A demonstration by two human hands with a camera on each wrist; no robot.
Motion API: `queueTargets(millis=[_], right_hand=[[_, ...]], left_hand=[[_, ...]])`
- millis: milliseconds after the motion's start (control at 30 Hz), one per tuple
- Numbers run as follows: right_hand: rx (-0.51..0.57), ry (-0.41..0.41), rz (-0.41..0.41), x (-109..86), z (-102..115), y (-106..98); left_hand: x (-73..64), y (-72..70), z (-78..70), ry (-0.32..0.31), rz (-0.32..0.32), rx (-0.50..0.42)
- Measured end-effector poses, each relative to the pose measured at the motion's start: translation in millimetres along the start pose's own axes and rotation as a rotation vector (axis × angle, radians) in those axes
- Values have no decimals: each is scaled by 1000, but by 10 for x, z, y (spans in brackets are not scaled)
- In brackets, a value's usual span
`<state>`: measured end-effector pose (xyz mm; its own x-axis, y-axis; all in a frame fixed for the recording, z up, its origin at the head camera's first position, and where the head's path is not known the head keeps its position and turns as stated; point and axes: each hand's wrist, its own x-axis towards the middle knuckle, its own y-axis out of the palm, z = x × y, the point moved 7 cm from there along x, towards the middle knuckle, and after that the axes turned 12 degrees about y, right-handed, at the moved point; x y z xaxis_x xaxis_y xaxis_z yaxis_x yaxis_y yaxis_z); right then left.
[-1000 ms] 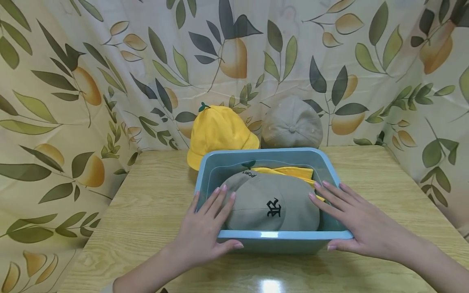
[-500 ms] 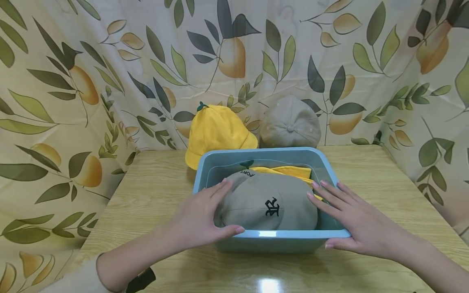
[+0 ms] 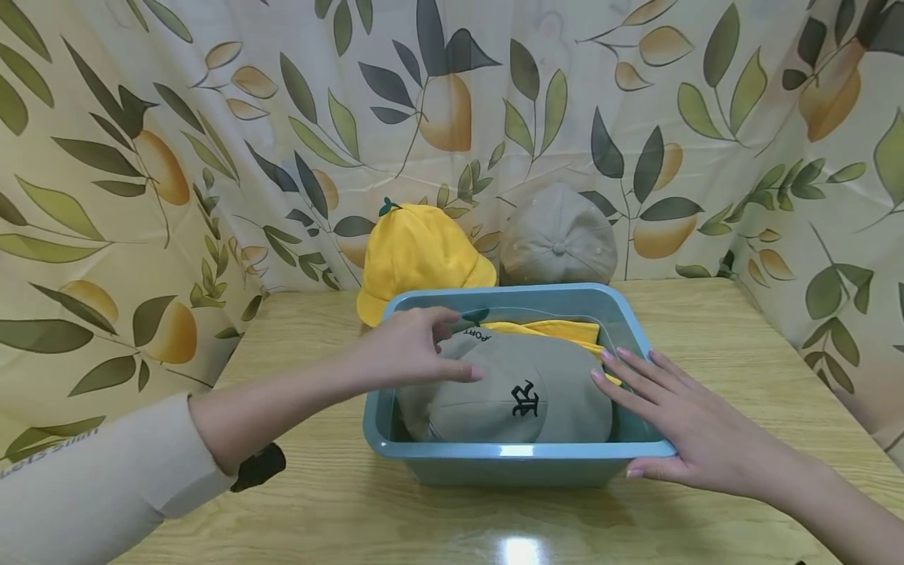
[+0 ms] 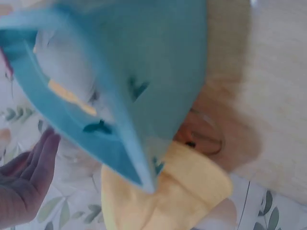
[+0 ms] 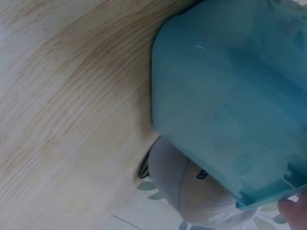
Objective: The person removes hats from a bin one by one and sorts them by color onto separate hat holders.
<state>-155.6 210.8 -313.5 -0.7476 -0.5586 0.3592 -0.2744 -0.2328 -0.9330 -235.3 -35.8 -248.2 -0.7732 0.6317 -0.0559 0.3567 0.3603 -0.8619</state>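
A blue plastic bin (image 3: 523, 450) stands on the table, holding a grey cap (image 3: 487, 400) with a black emblem and a yellow hat (image 3: 558, 331) partly under it. My left hand (image 3: 406, 353) hovers over the bin's left side with loosely bent fingers, overlapping the cap in the head view. In the left wrist view that hand (image 4: 29, 177) is beside the rim, fingertips near it, palm bare. My right hand (image 3: 681, 420) rests on the right front corner, fingers straight across the rim and thumb at the outer wall. Only a fingertip (image 5: 295, 211) shows at the rim in the right wrist view.
Behind the bin stand a second yellow hat (image 3: 424, 255) with a green sprout on top and a second grey cap (image 3: 558, 235). A leaf-patterned curtain (image 3: 452, 94) closes off the back and sides of the wooden table (image 3: 304, 439).
My left hand has lifted from the bin's left front rim and moved back and up over the bin's left side, its fingers bending. My right hand has stayed at the right front corner.
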Motion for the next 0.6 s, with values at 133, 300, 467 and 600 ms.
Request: queueTargets(millis=[133, 300, 467, 600], right_hand=[[6, -5, -11, -4, 11, 0], [15, -9, -17, 5, 16, 10], [17, -10, -8, 13, 4, 20], [24, -12, -21, 7, -11, 11]], left_hand=[[171, -80, 20, -52, 75, -76], [331, -89, 71, -99, 149, -183], [484, 26, 124, -137, 263, -183], [584, 159, 145, -141, 363, -147]])
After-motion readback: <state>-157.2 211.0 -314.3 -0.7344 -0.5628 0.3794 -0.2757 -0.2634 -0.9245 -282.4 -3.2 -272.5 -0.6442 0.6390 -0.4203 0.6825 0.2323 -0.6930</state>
